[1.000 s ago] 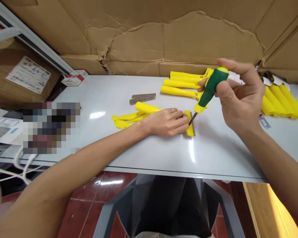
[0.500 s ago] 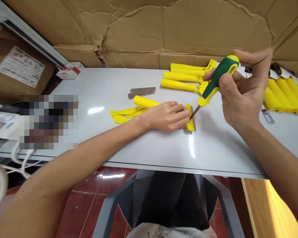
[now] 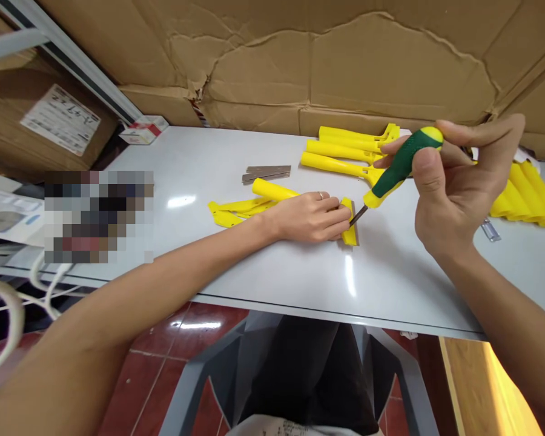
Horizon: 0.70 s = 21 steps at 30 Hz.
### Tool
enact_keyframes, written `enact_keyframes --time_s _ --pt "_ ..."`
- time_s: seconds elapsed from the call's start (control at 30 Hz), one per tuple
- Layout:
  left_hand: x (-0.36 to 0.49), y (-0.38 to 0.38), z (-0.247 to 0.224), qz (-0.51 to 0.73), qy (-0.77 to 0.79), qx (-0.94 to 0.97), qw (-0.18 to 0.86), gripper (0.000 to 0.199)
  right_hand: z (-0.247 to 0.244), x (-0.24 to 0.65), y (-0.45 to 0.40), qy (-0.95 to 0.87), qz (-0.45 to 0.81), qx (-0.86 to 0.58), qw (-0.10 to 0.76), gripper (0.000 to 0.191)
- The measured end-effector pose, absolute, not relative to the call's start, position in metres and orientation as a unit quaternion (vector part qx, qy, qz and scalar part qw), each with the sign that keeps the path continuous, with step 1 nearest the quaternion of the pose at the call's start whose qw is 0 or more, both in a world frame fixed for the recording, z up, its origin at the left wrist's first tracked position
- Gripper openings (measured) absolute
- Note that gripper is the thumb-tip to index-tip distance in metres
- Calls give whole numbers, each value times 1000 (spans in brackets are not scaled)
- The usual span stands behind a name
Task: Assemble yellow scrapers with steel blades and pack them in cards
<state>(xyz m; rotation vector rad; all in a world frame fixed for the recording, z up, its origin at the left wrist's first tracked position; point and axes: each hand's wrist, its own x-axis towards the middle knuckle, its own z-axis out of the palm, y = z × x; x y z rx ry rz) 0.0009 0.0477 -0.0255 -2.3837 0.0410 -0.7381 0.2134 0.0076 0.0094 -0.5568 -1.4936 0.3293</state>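
While the bright yellow plastic scraper [image 3: 349, 234] lies on the glossy white surface [image 3: 200, 254] beneath the left hand [image 3: 312, 218], whose fingers curl over it and press it down, the right hand [image 3: 465, 188] pinches a green-and-yellow-handled screwdriver [image 3: 404, 162] between thumb and fingers, its shaft slanting to the scraper's head. A thin greyish strip along that head suggests a blade is already in place, with the fastening apparently in progress. Loose flat grey metal blades [image 3: 266, 174] and flat yellow plastic pieces [image 3: 227, 213] lie apart, seemingly unused so far. How complete the yellow tube-handled tools [image 3: 338, 158] at the back are cannot be told, as the right hand and screwdriver partly cover their heads. The left fingers hide the screwdriver's exact contact and any screw there; the yellow bundle [image 3: 527, 194] at right is also partly covered.
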Motion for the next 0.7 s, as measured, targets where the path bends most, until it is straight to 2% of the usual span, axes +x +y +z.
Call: enact_keyframes --time_s 0.1,0.17,0.3,0.43,0.57,0.7 --pt "1 48 -25 -281 18 -906 317 30 9 216 13 -655 103 -264 700 22" --pt "0 48 -25 -275 21 -907 318 30 8 217 14 -643 116 -288 700 23" --pt "-1 49 -27 -268 16 -910 318 32 9 221 17 -627 229 -297 683 19" --pt "-1 49 -30 -267 16 -909 320 32 7 229 24 -595 329 -263 684 31" --pt "-1 49 -30 -268 14 -910 315 34 5 233 25 -568 421 -261 657 18" --pt "-1 48 -26 -270 21 -911 311 36 8 235 21 -598 461 -242 609 32"
